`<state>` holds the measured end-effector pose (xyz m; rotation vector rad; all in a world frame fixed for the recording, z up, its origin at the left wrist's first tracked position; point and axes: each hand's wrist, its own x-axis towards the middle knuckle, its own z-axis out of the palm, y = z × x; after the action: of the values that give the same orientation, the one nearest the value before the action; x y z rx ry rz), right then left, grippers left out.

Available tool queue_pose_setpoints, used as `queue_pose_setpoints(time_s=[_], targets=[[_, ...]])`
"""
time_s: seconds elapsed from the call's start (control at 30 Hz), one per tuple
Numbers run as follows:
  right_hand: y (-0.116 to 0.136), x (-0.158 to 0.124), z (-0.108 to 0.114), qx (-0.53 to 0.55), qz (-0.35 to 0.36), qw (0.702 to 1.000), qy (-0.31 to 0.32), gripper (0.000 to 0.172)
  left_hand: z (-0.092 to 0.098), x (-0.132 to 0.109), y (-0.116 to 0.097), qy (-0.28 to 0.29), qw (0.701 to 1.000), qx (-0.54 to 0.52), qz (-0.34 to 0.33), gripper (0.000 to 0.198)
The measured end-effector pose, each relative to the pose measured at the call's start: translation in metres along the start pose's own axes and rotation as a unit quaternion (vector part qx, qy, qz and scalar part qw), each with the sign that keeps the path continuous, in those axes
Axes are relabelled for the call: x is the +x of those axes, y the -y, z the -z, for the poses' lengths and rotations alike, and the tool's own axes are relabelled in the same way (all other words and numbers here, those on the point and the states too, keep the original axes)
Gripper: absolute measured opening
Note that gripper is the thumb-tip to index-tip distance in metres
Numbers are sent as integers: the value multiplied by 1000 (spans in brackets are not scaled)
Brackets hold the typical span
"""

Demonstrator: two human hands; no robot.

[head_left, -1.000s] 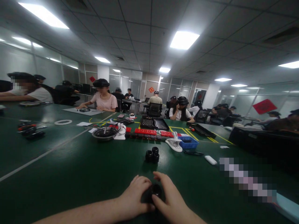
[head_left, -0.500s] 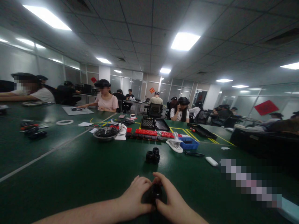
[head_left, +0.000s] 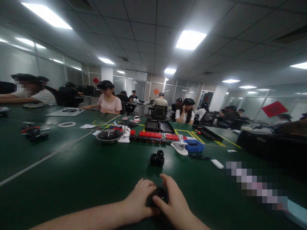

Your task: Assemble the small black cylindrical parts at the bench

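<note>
Near the front edge of the green table, my left hand and my right hand are wrapped round a black round object from both sides. My right thumb lies across its near side, and its underside is hidden by the fingers. Just beyond my hands, several similar small black round pieces stand close together, touching nothing of mine.
Farther back lie a blue bin, a white clamp-like stand, a row of red blocks, a metal bowl and an open black case. A white object lies right. People sit beyond.
The black object has tilted between my hands, so more of its round opening shows. My right thumb has moved up across it. A person's white board at the back left has slid left.
</note>
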<state>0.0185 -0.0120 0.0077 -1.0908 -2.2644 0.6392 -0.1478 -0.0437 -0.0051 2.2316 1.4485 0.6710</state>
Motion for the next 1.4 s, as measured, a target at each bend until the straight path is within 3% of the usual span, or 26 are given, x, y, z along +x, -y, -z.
queue_pose_setpoints(time_s=[0.23,0.4,0.53,0.67,0.8,0.93,1.13,1.27,1.4], targets=[[2,1,0,-4,-20,1000,19,59,-2,0,1,-7,1000,-3,-12,34],[1,0,18,53,50,993,94,60,-1,-1,2,7,1000,-19,2,43],[-2,0,28,102,69,985,119,60,1,-1,3,17,999,-24,14,50],[-4,1,28,141,72,983,91,51,2,-1,1,18,999,-21,16,44],[-4,2,23,151,69,985,35,27,3,-2,0,17,1000,-18,12,43],[0,2,23,77,36,996,14,7,2,-2,0,15,1000,-15,10,45],[-6,8,26,8,-46,998,32,25,2,-2,0,18,1000,-19,15,45],[-16,14,20,132,-89,987,14,23,5,-3,-2,18,999,-21,18,44],[-31,22,18,279,-181,943,14,12,4,-4,-1,17,1000,-21,14,44]])
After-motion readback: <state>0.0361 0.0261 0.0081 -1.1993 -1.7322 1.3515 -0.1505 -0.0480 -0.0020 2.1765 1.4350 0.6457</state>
